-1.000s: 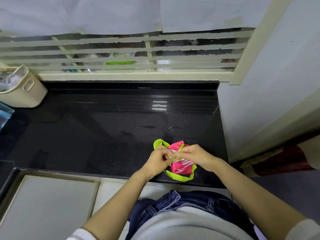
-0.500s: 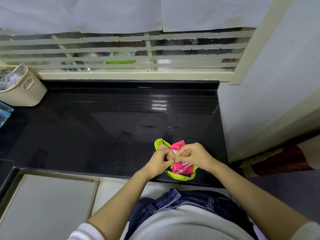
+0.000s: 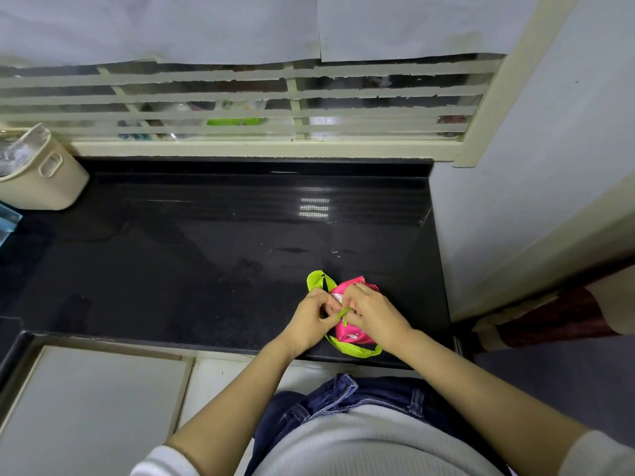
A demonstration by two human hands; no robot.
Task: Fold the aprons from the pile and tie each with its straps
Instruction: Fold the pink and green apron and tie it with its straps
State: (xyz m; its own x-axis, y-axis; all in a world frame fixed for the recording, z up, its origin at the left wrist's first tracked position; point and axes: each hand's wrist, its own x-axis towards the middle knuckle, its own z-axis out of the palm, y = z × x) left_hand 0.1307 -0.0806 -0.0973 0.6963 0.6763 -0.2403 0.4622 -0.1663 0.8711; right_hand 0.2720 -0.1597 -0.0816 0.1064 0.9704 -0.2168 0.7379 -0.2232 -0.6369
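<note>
A pink apron (image 3: 348,333) folded into a small bundle lies near the front edge of the black counter (image 3: 206,252). Lime green straps (image 3: 318,280) loop out behind it and under its front. My left hand (image 3: 311,321) and my right hand (image 3: 372,314) meet on top of the bundle, each pinching a piece of green strap (image 3: 342,312) between fingers and thumb. Most of the bundle is hidden under my hands. No pile of other aprons shows in view.
A cream plastic basket (image 3: 41,173) stands at the counter's back left, with a blue item at the left edge. A louvred window runs behind the counter. A wall closes the right side. White cabinet tops lie below the counter's front edge.
My hands have drawn closer together over the bundle, and the loose strap loop seen between them a second ago has pulled in tight.
</note>
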